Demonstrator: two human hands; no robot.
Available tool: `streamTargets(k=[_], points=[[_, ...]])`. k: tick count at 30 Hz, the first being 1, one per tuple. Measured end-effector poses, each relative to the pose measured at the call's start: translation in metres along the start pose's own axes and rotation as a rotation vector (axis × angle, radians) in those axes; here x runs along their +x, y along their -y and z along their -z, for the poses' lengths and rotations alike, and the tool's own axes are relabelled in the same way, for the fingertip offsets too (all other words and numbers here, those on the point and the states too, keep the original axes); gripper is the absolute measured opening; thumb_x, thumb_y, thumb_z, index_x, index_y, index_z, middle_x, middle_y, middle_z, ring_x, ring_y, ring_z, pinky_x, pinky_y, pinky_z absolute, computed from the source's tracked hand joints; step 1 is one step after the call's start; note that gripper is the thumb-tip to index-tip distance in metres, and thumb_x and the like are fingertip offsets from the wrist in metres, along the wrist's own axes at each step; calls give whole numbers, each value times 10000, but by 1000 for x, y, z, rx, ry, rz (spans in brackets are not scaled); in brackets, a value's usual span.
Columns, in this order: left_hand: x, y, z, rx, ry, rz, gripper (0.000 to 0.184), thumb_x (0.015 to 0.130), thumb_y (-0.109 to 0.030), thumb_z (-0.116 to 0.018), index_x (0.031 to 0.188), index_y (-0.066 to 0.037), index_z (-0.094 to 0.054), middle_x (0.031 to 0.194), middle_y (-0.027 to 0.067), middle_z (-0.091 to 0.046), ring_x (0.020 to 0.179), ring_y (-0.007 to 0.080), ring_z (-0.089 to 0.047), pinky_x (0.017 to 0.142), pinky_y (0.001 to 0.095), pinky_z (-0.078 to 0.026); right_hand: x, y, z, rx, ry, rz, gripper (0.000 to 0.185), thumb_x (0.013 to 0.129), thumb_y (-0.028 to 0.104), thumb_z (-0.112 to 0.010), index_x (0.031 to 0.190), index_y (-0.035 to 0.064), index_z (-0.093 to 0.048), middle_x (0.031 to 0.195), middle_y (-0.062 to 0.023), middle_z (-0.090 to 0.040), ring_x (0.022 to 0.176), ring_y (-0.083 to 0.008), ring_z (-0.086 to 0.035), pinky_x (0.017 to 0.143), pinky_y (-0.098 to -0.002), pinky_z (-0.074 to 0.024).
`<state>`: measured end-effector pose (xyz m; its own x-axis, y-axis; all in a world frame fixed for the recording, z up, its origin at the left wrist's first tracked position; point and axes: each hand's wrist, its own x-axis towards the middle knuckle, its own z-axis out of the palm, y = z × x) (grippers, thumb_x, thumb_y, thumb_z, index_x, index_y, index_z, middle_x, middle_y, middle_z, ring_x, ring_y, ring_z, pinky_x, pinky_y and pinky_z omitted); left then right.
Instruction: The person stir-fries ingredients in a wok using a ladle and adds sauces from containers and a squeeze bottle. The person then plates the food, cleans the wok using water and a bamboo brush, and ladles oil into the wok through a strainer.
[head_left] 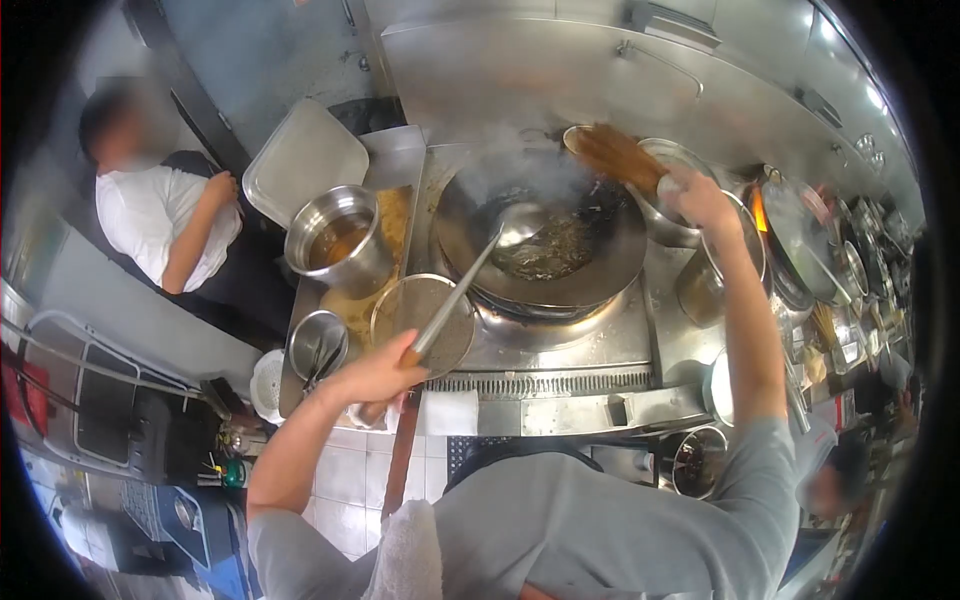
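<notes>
My left hand (378,372) is closed around the wooden end of a long ladle (458,292). The ladle's metal bowl is inside a dark wok (615,265) on the burner. Some shallow liquid covers the wok's bottom, and steam rises from it. In my right hand (703,203) is a bamboo wok brush (615,157), gripped by its narrow end. Its bristles spread out above the wok's far right rim. A round mesh strainer (423,325) lies just beyond my left hand.
Left of the wok, a steel pot (372,265) of brown liquid stands by a smaller steel container (318,345) with utensils. Several metal pots (705,285) crowd the right side. A person in a white shirt (160,225) stands at left; another person is partly visible at lower right.
</notes>
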<state>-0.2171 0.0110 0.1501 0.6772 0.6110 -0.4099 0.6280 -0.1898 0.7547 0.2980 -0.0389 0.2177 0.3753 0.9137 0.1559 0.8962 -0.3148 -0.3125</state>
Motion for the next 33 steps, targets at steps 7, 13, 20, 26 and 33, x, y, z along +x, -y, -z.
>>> streamTargets(k=[7, 13, 20, 26, 33], points=[[6, 8, 12, 890, -363, 36, 179, 836, -76, -532, 1007, -39, -496, 842, 243, -642, 823, 428, -625, 720, 522, -486, -4, 36, -105, 630, 283, -125, 781, 736, 233, -757, 1417, 82, -406, 987, -111, -661, 620, -170, -613, 528, -308, -521], [-6, 60, -12, 676, -459, 132, 181, 845, -143, -564, 980, -32, -517, 787, 245, -637, 775, 438, -622, 692, 519, -495, 1, 12, -98, 758, 313, -207, 734, 772, 223, -704, 1426, 102, -395, 797, -76, -633, 532, -157, -580, 416, -313, -474], [21, 121, -94, 380, -704, -53, 199, 837, -175, -631, 934, -55, -506, 698, 238, -608, 670, 459, -595, 592, 538, -475, -38, -7, -67, 760, 293, -76, 709, 783, 179, -707, 1415, 70, -405, 859, -72, -646, 545, -133, -573, 411, -279, -442], [32, 107, -96, 266, -671, -3, 223, 838, -201, -638, 936, -48, -509, 687, 223, -607, 696, 452, -602, 604, 506, -482, -68, 27, -15, 1112, -20, -76, 701, 792, 212, -712, 1409, 67, -414, 1008, -64, -645, 658, -130, -598, 581, -278, -498], [34, 106, -90, 132, -719, -65, 242, 835, -194, -645, 951, -18, -526, 670, 219, -599, 690, 441, -610, 602, 476, -482, -56, -33, -61, 808, -31, 109, 698, 757, 165, -714, 1383, 22, -441, 976, -64, -641, 664, -123, -589, 572, -259, -489]])
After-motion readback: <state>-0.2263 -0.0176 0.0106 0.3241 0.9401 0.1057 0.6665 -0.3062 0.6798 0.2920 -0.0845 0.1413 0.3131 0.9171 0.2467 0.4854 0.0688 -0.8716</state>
